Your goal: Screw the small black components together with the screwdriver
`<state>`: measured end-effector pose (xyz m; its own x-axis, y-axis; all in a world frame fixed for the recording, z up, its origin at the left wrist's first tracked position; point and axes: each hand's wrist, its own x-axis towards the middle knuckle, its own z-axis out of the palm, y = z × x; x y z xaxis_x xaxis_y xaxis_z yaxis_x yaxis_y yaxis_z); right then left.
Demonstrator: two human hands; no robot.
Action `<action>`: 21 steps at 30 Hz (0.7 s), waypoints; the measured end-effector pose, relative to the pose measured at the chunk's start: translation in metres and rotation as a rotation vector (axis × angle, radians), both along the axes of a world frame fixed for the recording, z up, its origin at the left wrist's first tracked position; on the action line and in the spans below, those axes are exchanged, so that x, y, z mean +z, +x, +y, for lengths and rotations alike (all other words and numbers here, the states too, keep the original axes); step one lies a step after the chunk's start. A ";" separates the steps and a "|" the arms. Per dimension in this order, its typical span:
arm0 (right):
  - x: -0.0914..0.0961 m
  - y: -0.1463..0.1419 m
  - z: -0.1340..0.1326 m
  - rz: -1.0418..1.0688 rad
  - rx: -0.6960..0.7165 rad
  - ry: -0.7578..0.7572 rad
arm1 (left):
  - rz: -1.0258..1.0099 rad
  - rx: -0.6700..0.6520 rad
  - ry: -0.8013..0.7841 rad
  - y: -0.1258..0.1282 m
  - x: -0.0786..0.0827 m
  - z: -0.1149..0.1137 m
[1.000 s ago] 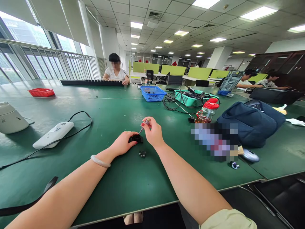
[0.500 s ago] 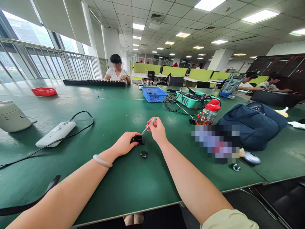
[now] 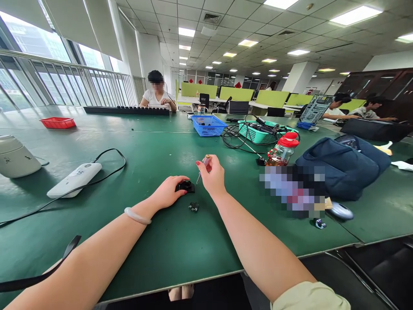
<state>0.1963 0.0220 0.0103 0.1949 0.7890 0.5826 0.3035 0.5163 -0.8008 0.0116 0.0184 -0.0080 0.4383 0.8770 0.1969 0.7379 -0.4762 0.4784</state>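
My left hand [image 3: 167, 192] rests on the green table [image 3: 180, 241] with its fingers closed on a small black part [image 3: 186, 186], pinning it down. My right hand [image 3: 211, 175] grips a small screwdriver [image 3: 202, 167] with a clear handle, held nearly upright. Its tip hangs just right of the black part and does not touch it. A second small black piece [image 3: 193, 207] lies loose on the table just in front of both hands. A pale bangle [image 3: 137, 216] sits on my left wrist.
A white device with a black cable [image 3: 75, 179] and a white appliance [image 3: 14, 157] lie left. A red-capped jar [image 3: 281, 150], a dark blue bag [image 3: 338, 165] and cable-filled baskets [image 3: 262, 132] stand right. Other people sit at the far side and the right.
My right hand has lifted the screwdriver off the black part and swung it from slanted to nearly upright. My left hand has stayed on the part.
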 end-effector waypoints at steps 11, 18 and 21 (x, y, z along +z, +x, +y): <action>-0.008 -0.005 0.003 -0.035 0.123 -0.055 | 0.010 -0.034 0.008 0.000 0.002 0.000; -0.001 -0.007 -0.002 -0.213 0.111 -0.005 | 0.009 -0.028 0.027 0.001 -0.001 0.000; 0.000 -0.005 -0.002 -0.218 0.107 -0.011 | 0.013 -0.027 0.030 0.000 -0.003 0.001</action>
